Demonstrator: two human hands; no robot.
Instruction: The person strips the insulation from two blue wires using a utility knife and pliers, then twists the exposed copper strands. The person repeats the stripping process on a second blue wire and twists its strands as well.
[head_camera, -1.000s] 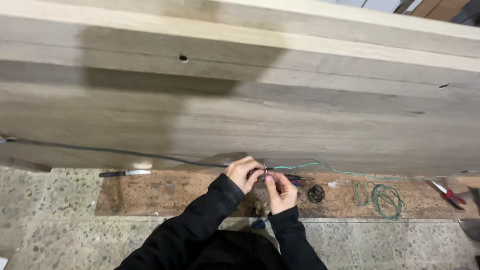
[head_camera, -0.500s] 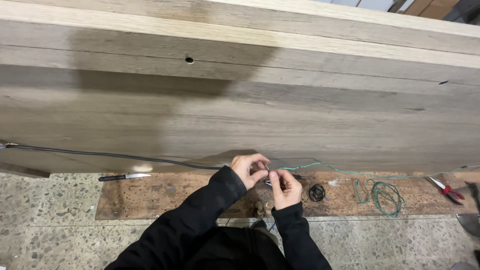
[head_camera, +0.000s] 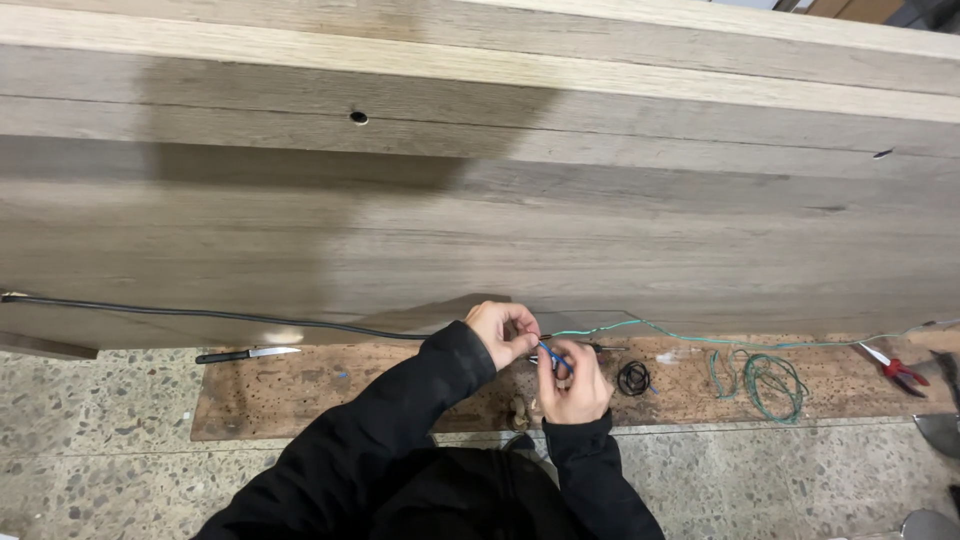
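My left hand (head_camera: 500, 331) pinches the end of a black cable (head_camera: 200, 313) that runs in from the far left along the foot of a big wooden panel (head_camera: 480, 200). My right hand (head_camera: 572, 382) sits just below and right of it, fingers closed on thin blue and green wires (head_camera: 640, 325) where they meet the cable end. The green wire trails off to the right. Both hands work close together over a low worn board (head_camera: 330, 390) on the floor. Black sleeves cover both arms.
A knife with a black handle (head_camera: 245, 354) lies on the board at left. A small black coil (head_camera: 633, 377) and a loose green wire coil (head_camera: 765, 377) lie to the right, with red-handled pliers (head_camera: 895, 368) further right. Speckled stone floor (head_camera: 90, 450) surrounds the board.
The hands have stayed together at the cable end, with small finger movements only. The view has shifted slightly.
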